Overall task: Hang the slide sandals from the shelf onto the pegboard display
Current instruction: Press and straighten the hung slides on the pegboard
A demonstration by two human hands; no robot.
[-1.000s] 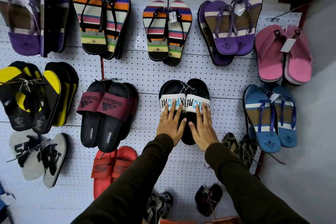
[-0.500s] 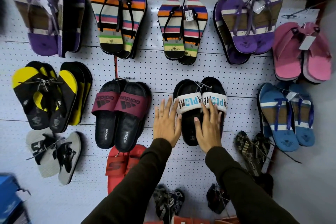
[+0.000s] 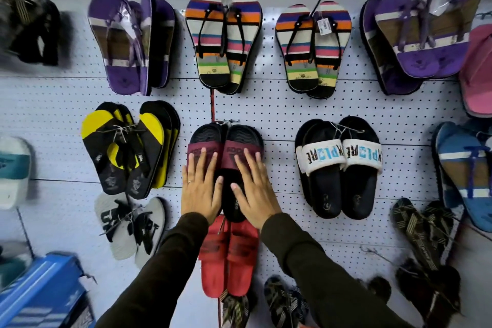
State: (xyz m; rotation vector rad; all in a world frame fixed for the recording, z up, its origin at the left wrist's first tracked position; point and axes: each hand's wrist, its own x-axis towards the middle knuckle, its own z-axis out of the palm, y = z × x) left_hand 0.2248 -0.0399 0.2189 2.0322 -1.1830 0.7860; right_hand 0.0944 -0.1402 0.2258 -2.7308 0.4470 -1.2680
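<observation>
A black pair of slide sandals with maroon straps [image 3: 241, 137] hangs on the white pegboard [image 3: 279, 112] at the centre. Both my hands lie flat on this pair with fingers spread. My left hand [image 3: 201, 189] covers the left slide and its strap. My right hand [image 3: 255, 192] covers the right slide's strap and outer edge. Neither hand grips anything. To the right hangs a second black pair with white lettered straps [image 3: 338, 160], untouched, on its own peg.
Many other pairs hang around: striped flip-flops [image 3: 221, 42] above, yellow-black ones [image 3: 125, 149] to the left, red slides [image 3: 231, 266] just below my hands, blue ones [image 3: 463, 168] at the far right. A blue shoebox [image 3: 45, 295] sits at the lower left.
Both hands left the white-strapped pair and moved left onto the maroon-strapped pair. The view has shifted left as well.
</observation>
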